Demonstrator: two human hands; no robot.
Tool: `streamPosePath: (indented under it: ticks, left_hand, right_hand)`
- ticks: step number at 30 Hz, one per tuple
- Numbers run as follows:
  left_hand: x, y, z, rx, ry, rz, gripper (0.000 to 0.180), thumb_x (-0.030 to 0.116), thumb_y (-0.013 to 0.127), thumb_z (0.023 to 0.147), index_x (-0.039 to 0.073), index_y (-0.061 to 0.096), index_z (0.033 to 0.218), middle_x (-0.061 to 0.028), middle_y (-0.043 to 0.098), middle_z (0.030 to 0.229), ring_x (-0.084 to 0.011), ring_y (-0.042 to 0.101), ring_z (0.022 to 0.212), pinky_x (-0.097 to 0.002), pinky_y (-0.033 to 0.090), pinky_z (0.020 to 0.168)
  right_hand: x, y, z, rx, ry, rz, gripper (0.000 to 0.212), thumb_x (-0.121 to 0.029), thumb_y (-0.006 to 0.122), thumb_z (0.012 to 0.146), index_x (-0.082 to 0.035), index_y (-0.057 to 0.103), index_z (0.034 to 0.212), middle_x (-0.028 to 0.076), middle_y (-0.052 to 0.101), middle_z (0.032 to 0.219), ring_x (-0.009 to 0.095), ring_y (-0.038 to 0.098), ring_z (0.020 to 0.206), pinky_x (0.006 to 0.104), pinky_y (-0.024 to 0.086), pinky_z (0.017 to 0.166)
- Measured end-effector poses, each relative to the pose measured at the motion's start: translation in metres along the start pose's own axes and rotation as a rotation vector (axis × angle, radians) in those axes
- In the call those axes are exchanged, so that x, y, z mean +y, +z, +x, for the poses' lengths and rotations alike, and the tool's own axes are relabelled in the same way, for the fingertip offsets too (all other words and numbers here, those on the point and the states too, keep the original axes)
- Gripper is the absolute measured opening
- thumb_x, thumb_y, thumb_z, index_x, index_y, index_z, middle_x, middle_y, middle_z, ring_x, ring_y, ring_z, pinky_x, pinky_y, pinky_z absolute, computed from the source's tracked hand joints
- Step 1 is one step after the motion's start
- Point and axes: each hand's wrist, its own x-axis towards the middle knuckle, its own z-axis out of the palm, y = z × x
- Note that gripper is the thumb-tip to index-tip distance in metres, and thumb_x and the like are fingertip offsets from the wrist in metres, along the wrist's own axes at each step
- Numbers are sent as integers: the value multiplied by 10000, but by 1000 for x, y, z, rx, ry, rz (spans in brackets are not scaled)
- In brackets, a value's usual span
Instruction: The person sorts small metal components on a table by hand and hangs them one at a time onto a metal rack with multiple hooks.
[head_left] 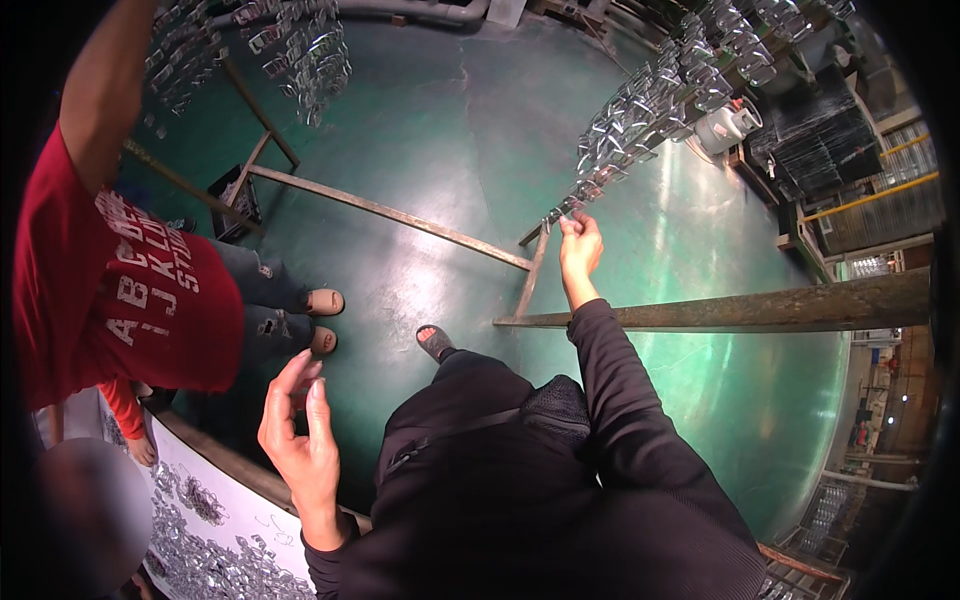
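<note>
My right hand (580, 247) is stretched forward in a black sleeve, its fingertips pinched on a small shiny metal clip (572, 207) at the lower end of a hanging row of clips (660, 100). My left hand (298, 430) is raised near my chest, fingers apart, holding nothing. Below it lies a white board (215, 505) covered with several loose metal clips (210, 565).
A person in a red shirt (110, 290) stands at my left, one arm raised toward another cluster of hanging clips (300, 50). A rusty metal frame (390, 212) and a beam (740, 310) cross the green floor (450, 130). A gas cylinder (728, 125) and dark crates (820, 130) stand at far right.
</note>
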Motion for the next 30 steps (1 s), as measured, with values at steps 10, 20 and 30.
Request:
streamPosePath:
  ticks: [10,20,30]
  left_hand:
    - [3,-2,-22,49,-8,6,219,-19,543,870,-2,587,1084,-102,631,937,-154,621,848,-263,488,755]
    - [13,-9,-38,77,-21,92,218,-38,547,855,-9,595,1066,-109,629,926,-172,619,850,-265,480,754]
    - [13,-13,-54,100,-64,119,202,-43,554,847,-14,604,1040,-119,631,935,-187,626,847,-276,491,750]
  right_hand:
    - [8,16,3,67,10,-24,251,-320,715,755,-136,663,917,17,666,777,227,624,726,374,463,651]
    - [8,44,15,150,-79,58,178,-274,713,758,-127,663,845,20,612,817,238,589,708,399,432,614]
    - [20,55,14,148,-17,160,169,-255,700,774,-123,659,871,15,644,808,185,591,658,357,446,601]
